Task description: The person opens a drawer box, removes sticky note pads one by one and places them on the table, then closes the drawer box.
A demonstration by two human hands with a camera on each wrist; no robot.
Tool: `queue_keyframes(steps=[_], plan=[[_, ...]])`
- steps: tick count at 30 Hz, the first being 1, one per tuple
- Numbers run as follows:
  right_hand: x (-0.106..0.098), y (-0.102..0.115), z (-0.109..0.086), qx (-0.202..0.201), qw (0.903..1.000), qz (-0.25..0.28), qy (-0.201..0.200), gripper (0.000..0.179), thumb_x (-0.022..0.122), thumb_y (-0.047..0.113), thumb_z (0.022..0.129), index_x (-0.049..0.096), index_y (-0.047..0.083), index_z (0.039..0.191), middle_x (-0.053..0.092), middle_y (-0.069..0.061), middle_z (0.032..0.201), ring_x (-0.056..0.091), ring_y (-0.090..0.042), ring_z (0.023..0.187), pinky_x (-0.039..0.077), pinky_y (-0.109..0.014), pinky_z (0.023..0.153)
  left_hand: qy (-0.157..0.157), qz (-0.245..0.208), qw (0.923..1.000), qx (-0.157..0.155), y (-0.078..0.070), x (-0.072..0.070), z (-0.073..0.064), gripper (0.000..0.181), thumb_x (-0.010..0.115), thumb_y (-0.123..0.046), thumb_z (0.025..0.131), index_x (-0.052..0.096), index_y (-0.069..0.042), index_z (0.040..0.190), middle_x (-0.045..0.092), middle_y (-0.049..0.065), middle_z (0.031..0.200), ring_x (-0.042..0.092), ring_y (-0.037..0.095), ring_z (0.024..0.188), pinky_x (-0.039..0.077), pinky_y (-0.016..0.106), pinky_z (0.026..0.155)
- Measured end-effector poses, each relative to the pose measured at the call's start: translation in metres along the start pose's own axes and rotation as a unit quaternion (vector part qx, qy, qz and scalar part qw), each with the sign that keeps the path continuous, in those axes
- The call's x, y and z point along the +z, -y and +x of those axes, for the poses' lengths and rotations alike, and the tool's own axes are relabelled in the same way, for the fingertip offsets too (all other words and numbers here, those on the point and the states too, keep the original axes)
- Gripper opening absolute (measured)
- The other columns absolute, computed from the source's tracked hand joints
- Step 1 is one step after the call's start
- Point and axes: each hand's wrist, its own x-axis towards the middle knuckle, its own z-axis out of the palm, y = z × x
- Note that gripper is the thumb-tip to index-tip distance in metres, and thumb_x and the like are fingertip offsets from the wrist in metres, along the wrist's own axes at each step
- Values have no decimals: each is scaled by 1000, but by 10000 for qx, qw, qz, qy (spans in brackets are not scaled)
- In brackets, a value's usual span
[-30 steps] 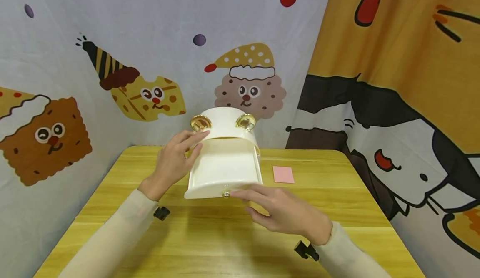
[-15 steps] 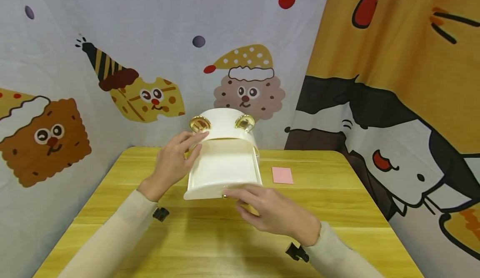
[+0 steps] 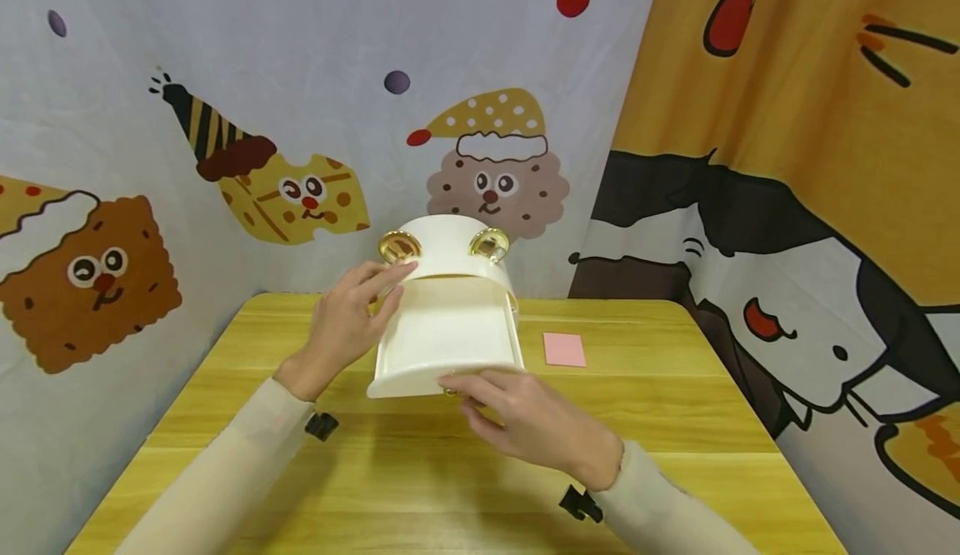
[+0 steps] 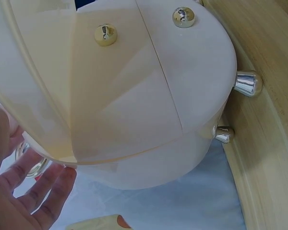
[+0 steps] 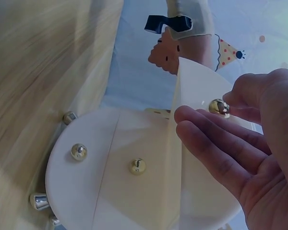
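Observation:
A white, round-fronted drawer cabinet (image 3: 450,242) with gold ear-like ornaments stands on the table, its top drawer (image 3: 450,330) pulled out toward me. In the left wrist view, two lower drawer fronts (image 4: 168,96) with gold knobs are closed. My left hand (image 3: 345,317) rests its extended fingertips on the cabinet's upper left front edge, thumb beside the drawer's left wall. With thumb and index finger my right hand (image 3: 532,422) pinches the gold knob (image 5: 220,108) of the top drawer. Its other fingers (image 5: 221,155) stretch along the drawer front in the right wrist view.
A pink square of paper (image 3: 564,349) lies on the wooden table (image 3: 420,488), right of the cabinet. Metallic feet (image 4: 248,84) carry the cabinet. A curtain (image 3: 300,55) with cartoon figures hangs behind and beside the table.
My right hand has moved left along the drawer front and its fingers now cover most of the knob. The left hand and the pulled-out drawer look unchanged.

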Motion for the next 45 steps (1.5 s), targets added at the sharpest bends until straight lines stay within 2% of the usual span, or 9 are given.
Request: queue_keyframes(steps=[4,12,18,25,33,40,45], plan=[[3,0,2,-57,9999,-73,-59,49,87,-2,98,76,7,145,88,-3,126,80,-7,96,63,-13,90,1,-8,10000,-18,0,-1,1,43,81,-9,110,81,-21,151,81,10,119,58,17,78,41,26,56],[6,-1,8,-167,9995,-147,-241,47,89,-5,95,78,6,140,87,0,114,77,-5,90,63,-13,86,-22,1,10000,-16,1,-3,3,41,80,-10,110,81,-21,151,81,11,120,58,18,78,40,26,54],[6,0,7,-85,9994,-252,-206,44,90,-3,96,79,7,137,88,-1,116,81,-6,96,64,-14,88,0,-17,10000,-10,1,-3,3,41,80,-11,111,81,-21,150,81,10,119,59,18,77,40,26,54],[7,0,8,-162,9985,-396,-335,41,91,-4,93,81,7,131,88,0,114,80,-7,93,65,-16,87,-4,-16,10000,24,0,-4,2,41,81,-10,110,81,-21,150,81,11,120,58,18,77,40,26,54],[4,3,9,76,9991,-380,-143,35,89,-1,97,82,9,130,88,1,116,82,-8,96,66,-16,88,14,-62,10000,14,0,-3,2,41,79,-8,111,82,-20,150,82,10,120,59,17,77,40,25,55],[4,2,10,61,9987,-475,-179,34,91,-1,96,83,9,128,88,1,114,83,-9,97,66,-18,88,98,-108,9999,37,0,-5,4,42,79,-6,111,81,-19,150,82,12,125,65,25,78,42,27,56],[4,0,12,9,9984,-537,-194,34,91,-1,96,83,9,128,89,0,114,85,-10,101,67,-18,89,196,-141,9997,50,-1,-7,6,42,79,-5,110,81,-17,151,82,13,128,67,25,78,47,29,58]])
